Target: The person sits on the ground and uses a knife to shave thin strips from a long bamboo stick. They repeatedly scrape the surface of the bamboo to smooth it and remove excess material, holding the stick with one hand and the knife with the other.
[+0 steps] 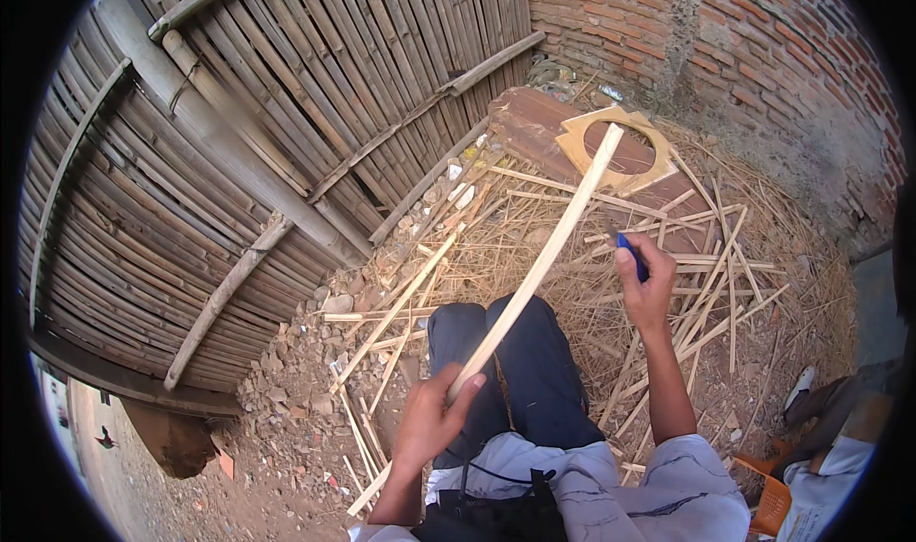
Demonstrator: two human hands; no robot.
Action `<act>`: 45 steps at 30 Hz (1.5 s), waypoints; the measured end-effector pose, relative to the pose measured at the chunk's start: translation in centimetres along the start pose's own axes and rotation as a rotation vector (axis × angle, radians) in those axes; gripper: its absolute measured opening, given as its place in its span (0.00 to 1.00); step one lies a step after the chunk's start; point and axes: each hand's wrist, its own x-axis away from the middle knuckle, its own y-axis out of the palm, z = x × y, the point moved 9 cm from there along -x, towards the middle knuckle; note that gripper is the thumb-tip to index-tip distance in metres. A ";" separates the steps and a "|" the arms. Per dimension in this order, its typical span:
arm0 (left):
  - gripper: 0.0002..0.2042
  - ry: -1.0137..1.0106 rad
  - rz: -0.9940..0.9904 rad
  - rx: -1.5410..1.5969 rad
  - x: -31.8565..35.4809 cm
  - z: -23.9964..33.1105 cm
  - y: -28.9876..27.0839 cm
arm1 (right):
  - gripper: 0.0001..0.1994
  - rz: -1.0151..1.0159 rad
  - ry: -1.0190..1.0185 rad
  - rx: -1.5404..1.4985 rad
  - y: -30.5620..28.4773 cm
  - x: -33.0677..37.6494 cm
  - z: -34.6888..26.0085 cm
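My left hand (438, 416) is closed around a long, pale bamboo or wood strip (539, 273). The strip runs up from beside my lap, over my knees, to a far end near a board with a round hole. In my right hand (651, 284) is a small blue-handled knife (627, 250), gripped by its handle. Its dark blade shows faintly, pointing up and left, to the right of the strip and apart from it. More cut strips (711, 299) lie in a loose crossed heap beyond and below my right hand.
The board with the round hole (575, 148) rests on a brown wooden panel (530, 122). Straw and shavings (563, 227) cover the ground, with rubble on the left. A bamboo fence (286, 93) and brick wall (611, 17) stand around. Another person (830, 427) is partly visible at right.
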 end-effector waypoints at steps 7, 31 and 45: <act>0.13 0.096 -0.013 0.067 -1.6 3.8 1.2 | 0.16 -0.215 -0.355 -0.001 5.8 6.8 -7.7; 0.16 -0.035 -0.163 0.156 -0.1 1.7 2.2 | 0.13 0.005 -0.272 0.108 1.7 2.4 -5.2; 0.23 -0.158 -0.330 0.102 2.0 -5.1 1.1 | 0.17 0.371 0.127 0.221 -5.8 -4.8 11.2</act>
